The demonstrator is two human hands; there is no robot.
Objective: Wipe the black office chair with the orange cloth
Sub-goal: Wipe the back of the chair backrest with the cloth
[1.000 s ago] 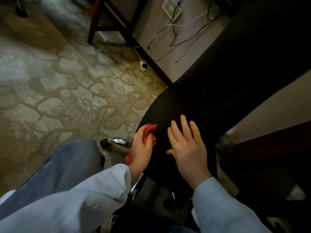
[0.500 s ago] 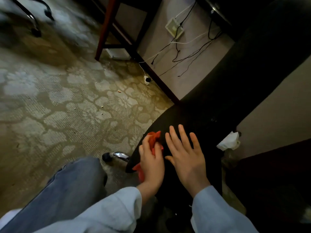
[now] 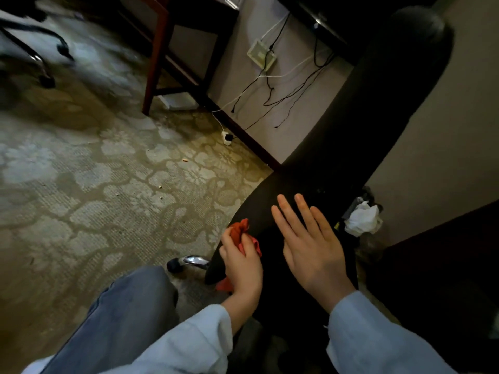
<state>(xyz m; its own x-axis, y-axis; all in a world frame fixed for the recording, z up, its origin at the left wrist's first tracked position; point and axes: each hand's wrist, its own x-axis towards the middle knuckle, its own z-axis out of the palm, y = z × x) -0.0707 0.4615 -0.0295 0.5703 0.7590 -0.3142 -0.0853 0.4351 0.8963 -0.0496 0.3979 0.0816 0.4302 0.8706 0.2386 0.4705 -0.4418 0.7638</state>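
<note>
At the near left seat edge of the black office chair (image 3: 364, 117), the left hand (image 3: 243, 268) grips the bunched orange cloth (image 3: 239, 229), fingers (image 3: 229, 244) curled round it. Beside it, the right hand (image 3: 313, 249) lies flat on the seat, fingers straight and slightly spread. Farther right of the chair lies crumpled white paper (image 3: 363, 218).

The floor is covered by a carpet (image 3: 81, 198) with pale flower shapes on brown. Small crumbs (image 3: 185, 160) are scattered on it. A red-brown wooden table leg (image 3: 155, 58) is set on the carpet near a pale wall (image 3: 270, 114). A white box (image 3: 261, 54) is fixed to the wall, and black and white wires (image 3: 297, 85) are hung around it. A white plug (image 3: 227, 137) is laid by the dark skirting board (image 3: 251, 143). The room is dimly lit.
</note>
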